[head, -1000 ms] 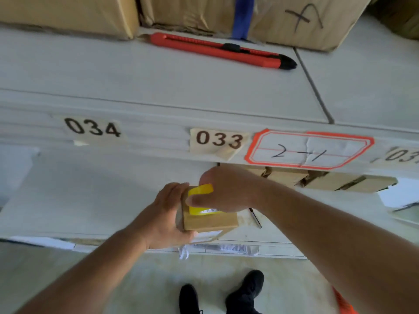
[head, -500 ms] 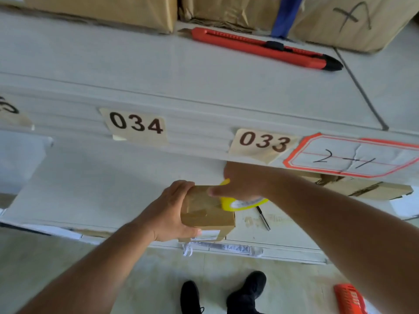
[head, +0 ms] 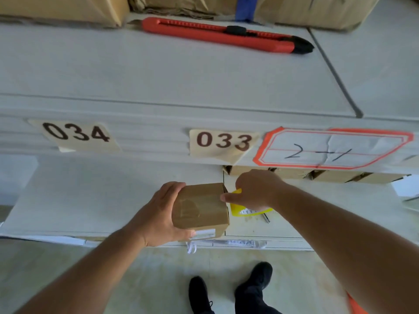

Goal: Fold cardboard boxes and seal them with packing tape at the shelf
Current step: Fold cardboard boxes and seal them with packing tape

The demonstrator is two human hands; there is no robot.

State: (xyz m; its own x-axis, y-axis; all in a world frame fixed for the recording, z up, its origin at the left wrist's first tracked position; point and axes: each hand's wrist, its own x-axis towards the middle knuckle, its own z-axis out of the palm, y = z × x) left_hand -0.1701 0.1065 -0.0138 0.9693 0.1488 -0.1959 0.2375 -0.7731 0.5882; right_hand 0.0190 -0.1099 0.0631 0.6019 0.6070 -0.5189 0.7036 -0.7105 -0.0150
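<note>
White shelving fills my view: an upper shelf (head: 158, 71) runs the full width, its front edge carrying labels "034" (head: 76, 133), "033" (head: 223, 141) and a red-bordered tag (head: 333, 148) with handwriting. Below it sits the lower shelf (head: 90, 196), whose front edge crosses just under my hands. To the left of the box that lower surface lies bare and wide; to the right a row of flattened cardboard pieces (head: 317, 175) is tucked under the upper shelf's lip. Pale floor (head: 136, 279) spreads beneath, with my two black shoes (head: 229, 291) near the bottom edge.

Large brown cartons (head: 68, 7) line the back of the upper shelf, and a red utility knife (head: 226, 35) lies in front of them, well apart from my hands.

My left hand (head: 158, 214) grips the small cardboard box (head: 200, 206) from its left side, fingers over the far top edge and thumb pressed at the near lower corner. I see the box at the front of the lower shelf, its near corner over the edge; clear tape glints across its top.

My right hand (head: 256, 191) holds the yellow tape roll (head: 244, 208) just beside the box's right edge, fingers curled round it, one fingertip touching the box's upper right corner.
</note>
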